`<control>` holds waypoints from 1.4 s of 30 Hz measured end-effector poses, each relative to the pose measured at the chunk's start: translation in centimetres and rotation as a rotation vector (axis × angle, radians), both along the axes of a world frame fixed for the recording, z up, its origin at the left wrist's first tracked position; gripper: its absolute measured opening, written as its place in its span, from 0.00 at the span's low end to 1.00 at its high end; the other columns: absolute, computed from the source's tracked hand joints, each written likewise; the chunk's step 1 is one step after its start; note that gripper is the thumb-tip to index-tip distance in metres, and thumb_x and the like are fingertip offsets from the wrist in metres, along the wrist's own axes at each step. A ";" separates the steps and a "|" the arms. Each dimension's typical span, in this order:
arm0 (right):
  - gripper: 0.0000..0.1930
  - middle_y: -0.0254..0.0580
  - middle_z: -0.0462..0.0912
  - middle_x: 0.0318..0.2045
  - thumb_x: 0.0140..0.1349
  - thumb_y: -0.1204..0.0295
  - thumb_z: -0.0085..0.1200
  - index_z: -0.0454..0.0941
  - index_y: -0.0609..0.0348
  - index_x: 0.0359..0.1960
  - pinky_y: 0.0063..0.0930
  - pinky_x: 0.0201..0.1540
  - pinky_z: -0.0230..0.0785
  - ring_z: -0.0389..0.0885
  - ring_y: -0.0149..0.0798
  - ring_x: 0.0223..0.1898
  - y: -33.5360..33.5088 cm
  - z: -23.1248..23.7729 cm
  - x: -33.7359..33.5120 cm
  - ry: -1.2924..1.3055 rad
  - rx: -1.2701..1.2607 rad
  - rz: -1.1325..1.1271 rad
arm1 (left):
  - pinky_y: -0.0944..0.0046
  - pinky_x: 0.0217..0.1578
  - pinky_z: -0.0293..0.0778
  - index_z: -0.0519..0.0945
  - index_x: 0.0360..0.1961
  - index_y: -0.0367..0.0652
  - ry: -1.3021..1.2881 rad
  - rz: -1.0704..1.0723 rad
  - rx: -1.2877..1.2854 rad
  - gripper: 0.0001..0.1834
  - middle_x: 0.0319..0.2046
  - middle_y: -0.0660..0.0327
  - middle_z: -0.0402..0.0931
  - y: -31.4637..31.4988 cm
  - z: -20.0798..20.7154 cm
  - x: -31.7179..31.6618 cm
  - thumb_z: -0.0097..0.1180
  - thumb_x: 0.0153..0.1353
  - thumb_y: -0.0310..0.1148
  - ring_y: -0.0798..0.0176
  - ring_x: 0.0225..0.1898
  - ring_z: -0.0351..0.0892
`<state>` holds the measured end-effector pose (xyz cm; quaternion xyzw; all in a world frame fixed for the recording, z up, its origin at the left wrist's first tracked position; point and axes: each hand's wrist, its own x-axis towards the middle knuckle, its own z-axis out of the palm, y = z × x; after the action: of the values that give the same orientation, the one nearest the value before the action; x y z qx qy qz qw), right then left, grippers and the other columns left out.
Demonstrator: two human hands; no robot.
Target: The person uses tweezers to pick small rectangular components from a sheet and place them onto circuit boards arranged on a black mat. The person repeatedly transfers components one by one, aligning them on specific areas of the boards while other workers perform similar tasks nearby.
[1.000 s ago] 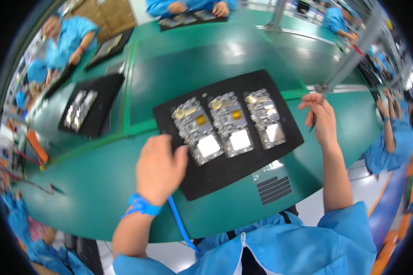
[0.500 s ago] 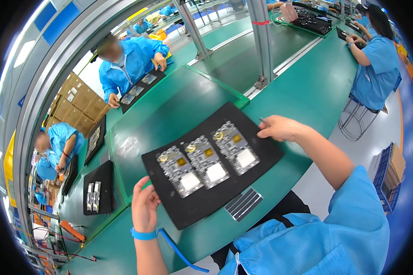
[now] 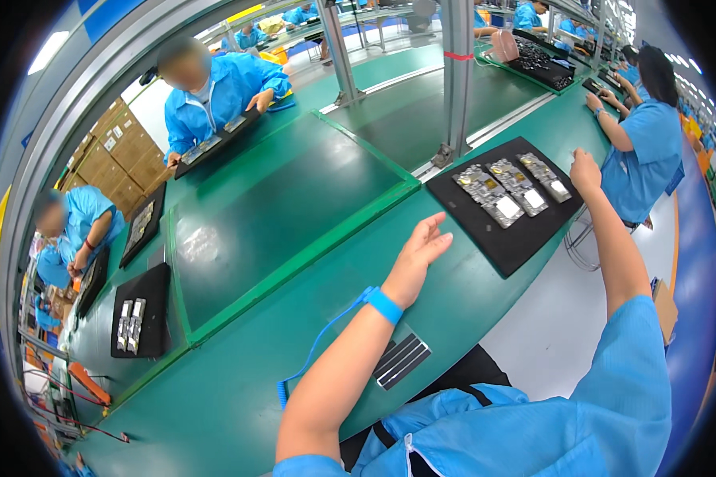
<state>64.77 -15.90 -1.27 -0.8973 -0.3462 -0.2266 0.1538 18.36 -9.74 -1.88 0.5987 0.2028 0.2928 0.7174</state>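
A black mat (image 3: 471, 222) carrying three circuit boards lies on the green bench to the right. The left board (image 3: 488, 193), middle board (image 3: 519, 187) and right board (image 3: 545, 176) stand in a row, each with a pale square patch. Just off the mat's left edge is my left hand (image 3: 415, 258), its fingers stretched out and holding nothing; a blue band with a coiled cord circles that wrist. My right hand (image 3: 586, 171) is at the mat's right corner with curled fingers. Whatever may be in them is hidden.
A dark striped panel (image 3: 403, 362) lies near the bench's front edge. Raised green edging (image 3: 302, 282) borders a sunken section. Farther left is another black mat (image 3: 147, 290) with small boards. A metal post (image 3: 457, 87) rises behind. Co-workers sit across the bench and at right.
The mat with its three boards has moved right, away from me, and now rests on the bench. My left hand has come off its edge. Both arms have swung right.
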 end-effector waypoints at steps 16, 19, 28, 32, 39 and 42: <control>0.29 0.34 0.74 0.18 0.68 0.48 0.33 0.76 0.59 0.24 0.17 0.21 0.59 0.68 0.25 0.17 1.2 2.4 -34.8 1.504 -0.079 1.031 | 0.53 0.49 0.70 0.77 0.43 0.43 0.674 -0.056 1.396 0.19 0.49 0.56 0.72 -7.5 1.3 -18.8 0.62 0.48 0.33 0.53 0.50 0.71; 0.22 0.34 0.74 0.16 0.67 0.52 0.42 0.74 0.59 0.26 0.15 0.15 0.57 0.67 0.24 0.12 -1.1 0.0 -37.1 1.742 -0.022 0.994 | 0.53 0.48 0.72 0.77 0.45 0.44 0.607 -0.109 1.353 0.21 0.49 0.55 0.72 -7.4 1.0 -17.4 0.63 0.46 0.34 0.53 0.49 0.72; 0.10 0.34 0.75 0.18 0.61 0.66 0.55 0.70 0.59 0.30 0.14 0.17 0.61 0.72 0.22 0.15 -4.7 -1.4 -38.1 1.628 0.044 0.817 | 0.59 0.44 0.73 0.76 0.43 0.37 0.537 -0.229 1.374 0.22 0.48 0.55 0.72 -6.2 -0.3 -15.9 0.63 0.46 0.34 0.55 0.47 0.73; 0.10 0.36 0.76 0.17 0.61 0.69 0.55 0.69 0.60 0.30 0.13 0.16 0.63 0.73 0.24 0.14 -4.8 -1.7 -38.5 1.625 0.068 0.820 | 0.60 0.43 0.74 0.76 0.42 0.36 0.526 -0.208 1.388 0.22 0.47 0.56 0.73 -6.4 -0.4 -15.9 0.63 0.45 0.34 0.56 0.46 0.73; 0.10 0.36 0.76 0.18 0.62 0.68 0.55 0.69 0.61 0.31 0.13 0.17 0.64 0.74 0.24 0.16 -4.7 -2.1 -38.4 1.694 0.091 0.860 | 0.60 0.43 0.74 0.76 0.42 0.36 0.545 -0.190 1.393 0.22 0.47 0.55 0.73 -6.6 -0.4 -16.0 0.63 0.44 0.34 0.56 0.46 0.73; 0.10 0.35 0.76 0.20 0.62 0.68 0.55 0.70 0.60 0.31 0.13 0.18 0.63 0.73 0.21 0.16 -4.7 -2.1 -38.1 1.715 0.087 0.862 | 0.60 0.43 0.74 0.77 0.42 0.36 0.555 -0.193 1.388 0.22 0.47 0.55 0.73 -6.6 -0.3 -16.0 0.63 0.44 0.34 0.56 0.46 0.73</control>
<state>26.69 -20.64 -3.37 -0.5468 -0.4075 0.5703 0.4580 2.35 -16.34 -2.20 0.9802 0.0917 0.1276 0.1203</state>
